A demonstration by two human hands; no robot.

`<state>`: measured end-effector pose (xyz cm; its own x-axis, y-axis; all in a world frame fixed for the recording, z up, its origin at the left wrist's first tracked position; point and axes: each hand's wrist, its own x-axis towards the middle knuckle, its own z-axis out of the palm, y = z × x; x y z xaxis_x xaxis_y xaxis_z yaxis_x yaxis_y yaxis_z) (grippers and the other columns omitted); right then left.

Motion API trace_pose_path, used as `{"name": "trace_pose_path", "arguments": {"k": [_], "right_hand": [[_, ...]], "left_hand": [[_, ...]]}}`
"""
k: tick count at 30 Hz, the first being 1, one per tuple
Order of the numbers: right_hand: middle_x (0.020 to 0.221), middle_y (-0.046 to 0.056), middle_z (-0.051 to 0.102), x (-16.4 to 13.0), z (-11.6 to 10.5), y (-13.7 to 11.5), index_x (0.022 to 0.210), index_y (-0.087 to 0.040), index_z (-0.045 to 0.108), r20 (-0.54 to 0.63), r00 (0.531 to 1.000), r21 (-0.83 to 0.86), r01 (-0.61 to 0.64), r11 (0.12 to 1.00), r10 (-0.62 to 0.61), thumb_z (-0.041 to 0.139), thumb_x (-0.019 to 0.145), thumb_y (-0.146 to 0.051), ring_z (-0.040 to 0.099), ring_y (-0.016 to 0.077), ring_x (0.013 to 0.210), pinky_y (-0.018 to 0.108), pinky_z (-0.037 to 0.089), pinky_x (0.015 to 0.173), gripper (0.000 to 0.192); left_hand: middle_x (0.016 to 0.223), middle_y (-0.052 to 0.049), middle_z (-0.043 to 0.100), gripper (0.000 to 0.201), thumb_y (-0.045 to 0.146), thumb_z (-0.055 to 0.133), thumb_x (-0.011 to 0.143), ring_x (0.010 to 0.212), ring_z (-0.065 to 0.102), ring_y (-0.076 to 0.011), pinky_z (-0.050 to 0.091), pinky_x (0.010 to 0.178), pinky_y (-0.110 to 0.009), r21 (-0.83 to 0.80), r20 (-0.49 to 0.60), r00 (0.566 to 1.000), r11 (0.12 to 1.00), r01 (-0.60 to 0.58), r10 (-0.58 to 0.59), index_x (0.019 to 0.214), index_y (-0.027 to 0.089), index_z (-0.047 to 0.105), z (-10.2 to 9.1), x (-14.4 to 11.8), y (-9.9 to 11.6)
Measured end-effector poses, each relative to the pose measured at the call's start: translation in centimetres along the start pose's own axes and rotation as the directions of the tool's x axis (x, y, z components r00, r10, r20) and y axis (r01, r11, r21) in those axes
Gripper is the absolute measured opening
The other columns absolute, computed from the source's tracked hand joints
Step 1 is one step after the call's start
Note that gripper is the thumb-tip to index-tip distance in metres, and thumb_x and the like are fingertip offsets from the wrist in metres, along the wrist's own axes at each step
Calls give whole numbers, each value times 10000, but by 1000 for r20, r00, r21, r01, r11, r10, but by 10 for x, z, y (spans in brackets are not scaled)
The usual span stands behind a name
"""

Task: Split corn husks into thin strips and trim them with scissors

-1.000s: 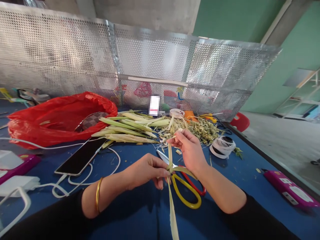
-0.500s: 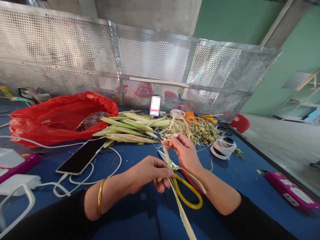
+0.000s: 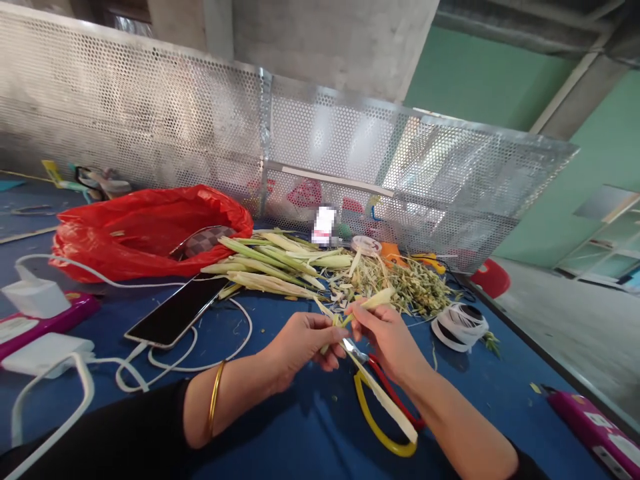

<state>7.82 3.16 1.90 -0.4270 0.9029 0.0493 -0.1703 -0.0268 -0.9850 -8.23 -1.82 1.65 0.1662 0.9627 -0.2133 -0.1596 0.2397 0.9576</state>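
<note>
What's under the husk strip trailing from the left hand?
Scissors on the blue table, with a yellow handle and red handle showing. The husk strip and left hand hide the blade tips.

The scene is viewed by one camera, which is worn on the person's head and directed forward and down. The left hand (image 3: 304, 343) and right hand (image 3: 384, 335) are seen from near; the perforated screen (image 3: 200, 120) is seen farther, behind the table (image 3: 493, 393).
</note>
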Motion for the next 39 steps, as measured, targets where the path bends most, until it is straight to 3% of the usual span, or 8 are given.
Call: {"name": "trace_pose_path", "arguments": {"k": [8,15,18,22,25,30,33,39], "right_hand": [[545,-16,556,1,13,4,681,-134,686,-239,971,99,57,993,-31,763,651,-412,493,91,503,219,378,523,291],[685,17,647,1,13,5,853,-160,670,-91,988,171,-110,979,127,776,622,-436,575,141,580,258,432,567,375],[666,9,628,-2,14,7,777,-162,644,-150,979,79,-124,989,134,782,616,-402,551,132,583,245,413,569,321],[638,-19,561,-9,18,6,659,-181,603,-259,959,-181,73,981,-119,715,692,-411,481,130,624,238,369,594,258],[630,-6,575,-13,25,6,647,-186,633,-174,977,-312,66,948,-126,660,738,-419,495,157,645,258,372,620,251],[673,24,628,-18,43,12,637,-161,666,39,999,-271,25,962,-15,666,731,-428,532,175,673,277,403,658,283],[608,21,600,-20,48,16,563,-156,633,56,998,-210,-2,978,14,640,761,-421,515,161,631,271,400,633,331],[646,7,571,-24,48,13,672,-166,635,36,999,-152,37,988,-32,568,808,-365,490,129,617,244,391,613,250]], "left_hand": [[567,-21,647,238,353,711,678,462,566,-91,433,461,-187,35,30,1000,999,-8,7,613,137,632,1,-3,2],[624,-28,664,251,354,749,654,499,564,-77,392,429,-159,-103,-75,997,995,-9,1,668,121,659,-1,-5,12],[664,-29,679,218,323,734,675,549,601,-86,362,409,-145,-211,-185,983,976,-53,13,732,124,664,-8,0,17],[753,-48,710,254,334,748,662,661,659,-117,245,348,-135,-258,-284,959,962,-87,10,797,140,656,-14,3,22],[770,-54,713,268,358,752,654,674,656,-119,227,344,-143,-252,-305,952,961,-117,36,782,142,660,-13,3,20],[615,-17,657,272,394,725,677,426,511,-55,256,350,-162,-164,-265,962,980,-110,64,693,127,675,-4,0,11],[579,-2,614,281,397,712,686,384,469,-52,277,351,-175,-149,-213,975,984,-95,62,668,120,670,-1,-2,9],[685,-37,661,196,295,717,695,535,541,-71,359,421,-153,-98,-45,984,979,-179,175,760,110,709,-7,-5,20]]}}
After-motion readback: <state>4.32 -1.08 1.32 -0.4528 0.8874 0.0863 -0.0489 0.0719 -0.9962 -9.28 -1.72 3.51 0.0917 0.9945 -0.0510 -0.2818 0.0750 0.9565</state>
